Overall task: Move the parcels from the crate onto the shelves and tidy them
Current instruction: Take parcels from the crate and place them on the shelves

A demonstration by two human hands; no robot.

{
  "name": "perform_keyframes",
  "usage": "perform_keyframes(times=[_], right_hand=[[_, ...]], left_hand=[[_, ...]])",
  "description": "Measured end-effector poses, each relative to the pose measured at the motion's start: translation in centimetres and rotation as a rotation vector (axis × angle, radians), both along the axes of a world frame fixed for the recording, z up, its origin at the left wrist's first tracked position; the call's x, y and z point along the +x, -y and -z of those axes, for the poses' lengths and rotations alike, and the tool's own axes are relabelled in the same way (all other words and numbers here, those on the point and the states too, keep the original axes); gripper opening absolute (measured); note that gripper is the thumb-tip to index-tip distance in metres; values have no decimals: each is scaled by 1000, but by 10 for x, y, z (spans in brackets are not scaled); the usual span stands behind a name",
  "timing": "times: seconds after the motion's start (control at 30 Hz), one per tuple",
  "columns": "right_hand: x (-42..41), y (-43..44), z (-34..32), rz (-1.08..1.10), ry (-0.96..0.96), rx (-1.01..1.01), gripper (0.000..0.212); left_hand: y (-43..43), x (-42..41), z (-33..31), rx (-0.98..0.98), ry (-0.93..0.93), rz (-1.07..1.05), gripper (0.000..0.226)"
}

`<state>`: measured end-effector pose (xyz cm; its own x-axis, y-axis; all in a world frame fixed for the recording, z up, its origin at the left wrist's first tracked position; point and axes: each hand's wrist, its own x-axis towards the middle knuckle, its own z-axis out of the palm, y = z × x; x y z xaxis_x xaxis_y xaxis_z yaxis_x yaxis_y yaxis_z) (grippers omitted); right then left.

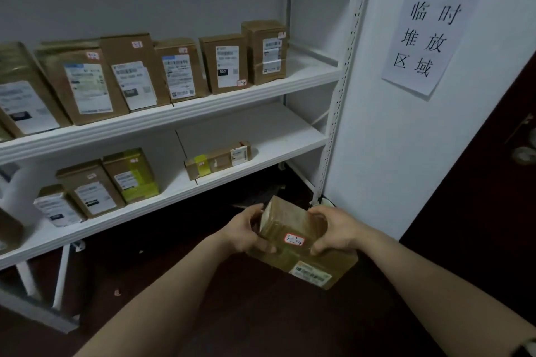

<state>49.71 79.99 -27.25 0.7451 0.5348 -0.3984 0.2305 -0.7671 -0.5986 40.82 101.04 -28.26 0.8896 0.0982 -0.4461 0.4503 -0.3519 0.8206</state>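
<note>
I hold a brown taped parcel [293,226] in front of me, low and right of centre. It carries a small red-edged sticker reading "3-39" and a printed label on its lower face. My left hand [246,229] grips its left side, fingers curled round the edge. On the right side my right hand [333,229] grips it too. A white shelf unit stands ahead; its upper shelf [307,66] holds several upright brown parcels [223,64] in a row. The lower shelf [269,136] holds a few upright parcels [130,175] and one lying flat [217,159]. The crate is out of view.
A white wall panel [391,139] with a paper sign [426,38] in black characters stands right of the shelves. A dark door with a handle [525,151] is at the far right. The floor [232,313] is dark. Bare shelf surface shows at the right ends of both shelves.
</note>
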Motion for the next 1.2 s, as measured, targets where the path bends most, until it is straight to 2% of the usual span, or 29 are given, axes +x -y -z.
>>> perform_keyframes(times=[0.1,0.23,0.33,0.43,0.73,1.0,1.2], right_hand=[[48,-2,1,-56,186,-149,86],[117,-24,6,-147,378,-273,91],[172,-50,18,-195,466,-328,93],[226,-81,29,-228,524,-361,93],[384,-172,75,-259,456,-351,92],[479,-232,125,-364,479,-332,88],[526,-267,155,-423,451,-342,84]], left_hand=[[-1,37,-1,125,-6,-19,107],[-27,88,5,446,-32,-32,96],[-58,135,13,713,-68,47,82],[-90,187,24,864,-80,108,69],[-177,312,69,849,-202,74,72],[-207,374,102,837,-327,17,77],[-213,402,125,843,-351,-59,81]])
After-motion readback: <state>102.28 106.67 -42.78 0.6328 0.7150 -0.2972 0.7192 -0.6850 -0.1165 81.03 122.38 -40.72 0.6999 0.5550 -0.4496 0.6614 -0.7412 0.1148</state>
